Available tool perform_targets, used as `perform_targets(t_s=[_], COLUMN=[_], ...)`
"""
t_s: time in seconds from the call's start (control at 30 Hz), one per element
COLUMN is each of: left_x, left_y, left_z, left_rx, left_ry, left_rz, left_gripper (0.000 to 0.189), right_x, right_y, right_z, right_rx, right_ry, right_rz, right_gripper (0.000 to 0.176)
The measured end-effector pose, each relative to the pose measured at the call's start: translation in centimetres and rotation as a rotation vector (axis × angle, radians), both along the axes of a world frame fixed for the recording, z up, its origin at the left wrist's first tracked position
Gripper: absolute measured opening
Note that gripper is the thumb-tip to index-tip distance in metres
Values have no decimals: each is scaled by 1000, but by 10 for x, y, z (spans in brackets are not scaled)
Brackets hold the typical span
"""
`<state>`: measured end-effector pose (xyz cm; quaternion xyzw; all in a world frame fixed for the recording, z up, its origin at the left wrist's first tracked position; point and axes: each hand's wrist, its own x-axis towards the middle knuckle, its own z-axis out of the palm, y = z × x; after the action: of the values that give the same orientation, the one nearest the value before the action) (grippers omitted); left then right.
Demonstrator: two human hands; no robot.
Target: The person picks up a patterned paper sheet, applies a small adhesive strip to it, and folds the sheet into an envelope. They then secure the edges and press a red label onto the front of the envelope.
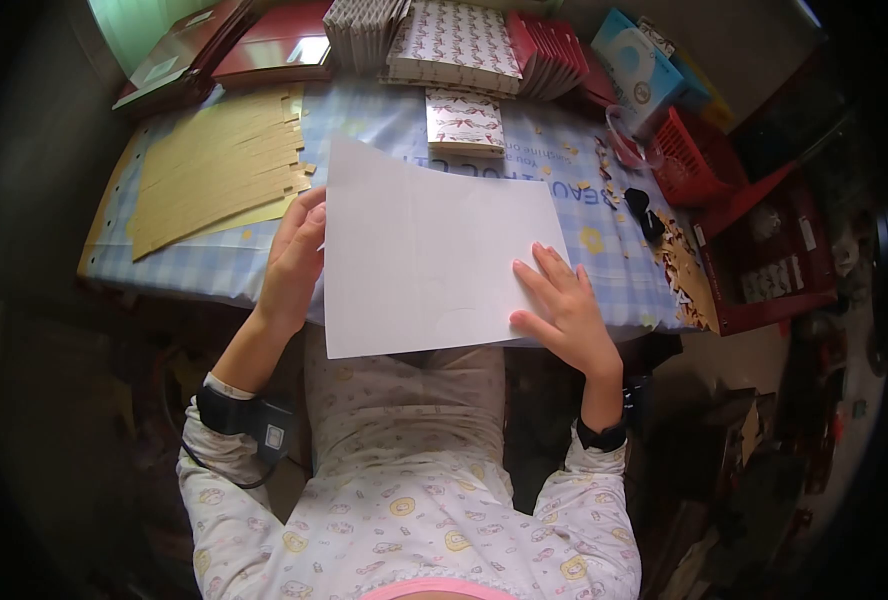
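Observation:
A blank white sheet of paper (434, 250) lies in front of me over the near part of the table, its left side raised and its near edge by the table's front. My left hand (299, 245) is at its left edge, fingers curled and closed on the paper; some fingertips are hidden behind it. Flat on the sheet's right side rests my right hand (559, 300), fingers spread and thumb pointing left. Just beyond the paper sits a small white patterned packet (464, 120) with bow prints.
Tan slotted strips (219, 165) lie at the left on a blue checked tablecloth (619, 265). Dark red folders (274, 45), patterned stacks (459, 42) and red envelopes (549, 55) line the back. On the right are a red basket (689, 160), paper scraps (682, 265) and an open red box (764, 250).

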<state>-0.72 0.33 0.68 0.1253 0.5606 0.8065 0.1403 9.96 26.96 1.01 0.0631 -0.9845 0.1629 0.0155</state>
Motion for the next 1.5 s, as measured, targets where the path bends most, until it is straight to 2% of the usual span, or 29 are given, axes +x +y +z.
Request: perform_targets(t_s=[0.17, 0.23, 0.43, 0.6, 0.67, 0.77, 0.93, 1.0, 1.17, 1.27, 1.37, 1.5], left_x=[-4, -7, -4, -5, -5, -4, -8, -5, 0, 3, 2, 3], left_y=[13, 14, 23, 33, 39, 48, 62, 69, 87, 92, 91, 95], left_z=[-2, -6, 4, 2, 3, -1, -9, -6, -8, -7, -12, -13], left_rx=[81, -25, -174, -208, -80, -201, -159, -331, -373, -498, -603, -647], left_ry=[90, 205, 312, 348, 354, 411, 412, 589, 534, 626, 662, 692], left_rz=[5, 63, 76, 59, -84, -64, -15, 135, 131, 179, 131, 134], left_gripper=[57, 60, 64, 57, 51, 48, 49, 52, 53, 53, 52, 53], right_x=[0, 0, 0, 0, 0, 0, 1, 1, 1, 1, 1, 1], right_y=[0, -1, -1, 0, 0, 0, -1, -1, -1, -2, 0, 1], right_z=[1, 1, -1, 0, 0, 0, -1, -2, -3, -2, -3, -5], right_rx=[-9, -12, 4, 5, 4, 5, -1, 13, 29, 31, 29, -29], right_ry=[1, -1, 7, 9, 11, 16, 28, 42, 47, 48, 55, 65], right_rz=[1, 2, -3, -6, -4, -5, -10, -13, -18, -14, 0, 8], right_gripper=[53, 53, 53, 51, 51, 50, 50, 50, 50, 49, 47, 48])
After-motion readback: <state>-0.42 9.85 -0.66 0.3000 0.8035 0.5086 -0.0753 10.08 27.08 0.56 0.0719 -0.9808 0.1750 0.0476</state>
